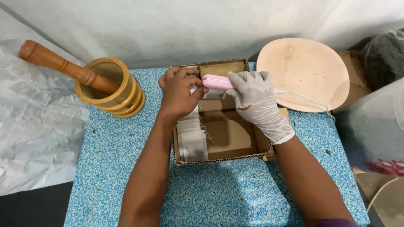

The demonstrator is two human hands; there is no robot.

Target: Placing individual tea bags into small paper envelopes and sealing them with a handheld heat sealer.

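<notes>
two hands [181, 90] [254, 98] over speckled blue table [126, 168], white backdrop [168, 25].

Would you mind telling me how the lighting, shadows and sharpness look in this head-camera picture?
Head view: soft, even light without glare; the right hand casts a shadow into the cardboard box, and the arms darken the blue speckled table below. Centre sharp, including the left hand; the wooden mortar looks slightly bowed toward the edge.
</notes>
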